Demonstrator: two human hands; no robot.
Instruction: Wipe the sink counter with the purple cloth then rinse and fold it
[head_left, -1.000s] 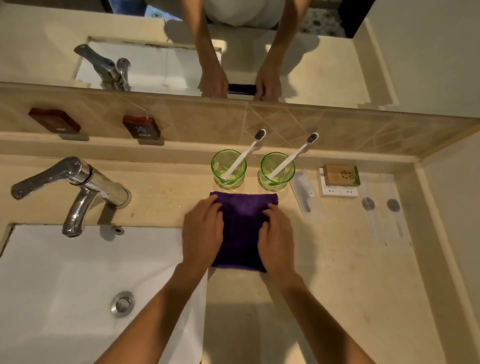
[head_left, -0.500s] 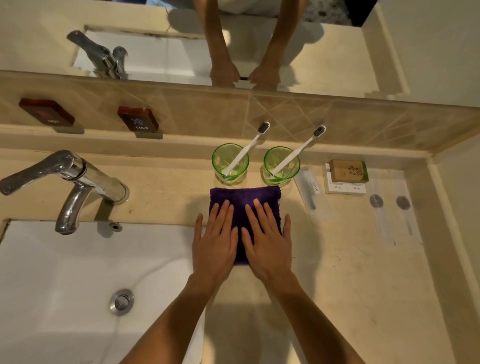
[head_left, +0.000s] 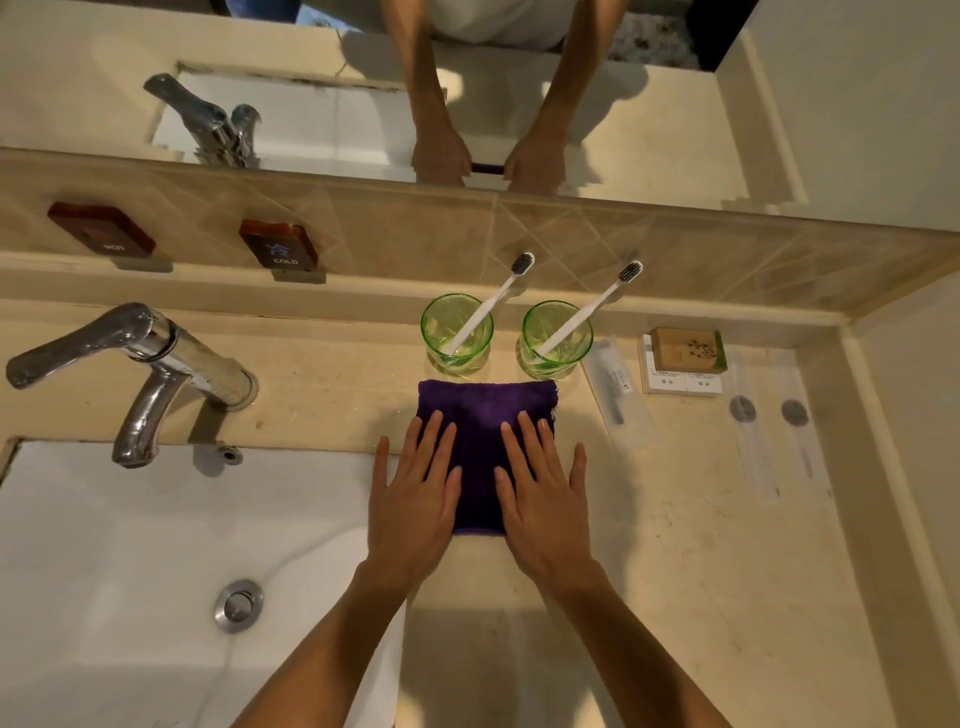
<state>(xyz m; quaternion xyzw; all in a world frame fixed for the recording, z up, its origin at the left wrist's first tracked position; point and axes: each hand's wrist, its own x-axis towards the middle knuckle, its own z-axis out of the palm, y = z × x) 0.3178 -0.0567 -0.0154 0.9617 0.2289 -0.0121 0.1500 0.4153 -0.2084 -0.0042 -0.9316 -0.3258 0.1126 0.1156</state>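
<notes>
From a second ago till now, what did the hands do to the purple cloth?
Both hands went from curled over the cloth's sides to lying flat, fingers straight. The left hand and right hand now press on the purple cloth. The cloth stayed folded below the green cups, toothbrushes unmoved.

I see the deep purple, fuzzy cloth (head_left: 480, 447) folded into a neat rectangle, lying flat on the beige stone sink counter (head_left: 675, 545) just in front of two glasses, right of the basin.
</notes>
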